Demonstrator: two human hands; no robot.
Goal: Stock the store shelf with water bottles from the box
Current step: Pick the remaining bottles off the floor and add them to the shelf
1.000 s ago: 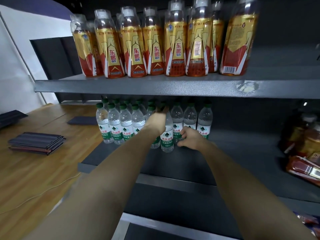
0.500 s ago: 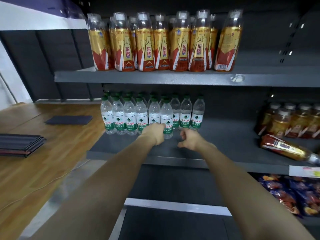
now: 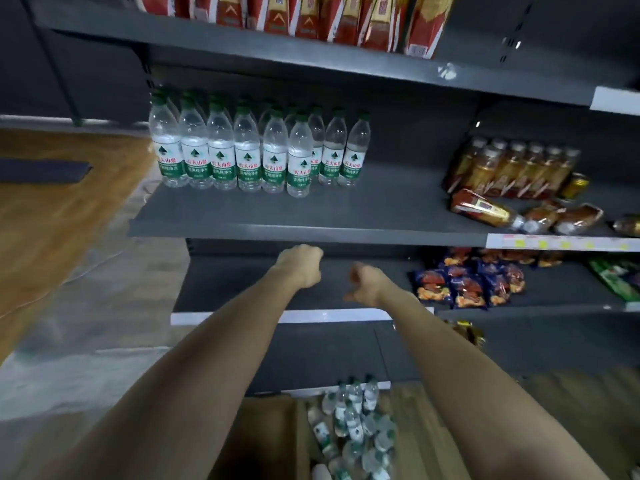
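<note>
Water bottles point(image 3: 256, 157) on shelf point(image 3: 311, 226), above both empty grips

Looks like a small shop: dark metal shelving point(image 3: 311, 226) stocked with bottled water point(image 3: 242, 150), snack packs point(image 3: 464, 282) at 3 o'clock, price strips point(image 3: 561, 242).

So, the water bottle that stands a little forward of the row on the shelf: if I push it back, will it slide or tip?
That front water bottle is tall and narrow, so a push near its cap would probably tip it. It looks full, so likely rather heavy; a low push should slide it on the flat shelf. Fallen, it could roll.
</note>
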